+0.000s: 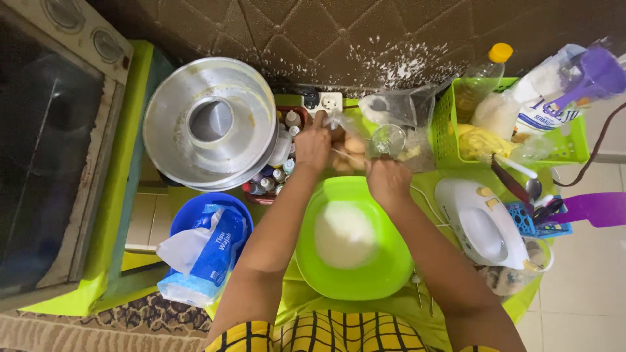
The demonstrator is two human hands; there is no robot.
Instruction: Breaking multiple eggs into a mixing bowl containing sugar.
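Both hands are up at the far edge of the green table, working a clear bag of eggs (349, 151). The left hand (313, 146) has its fingers closed on the bag's top; the right hand (387, 177) pinches its side. The bag lies across, mouth seemingly leftward, just beyond the green bowl (385, 274) of white powder. Looks like opening it; an egg needs lifting out gently.
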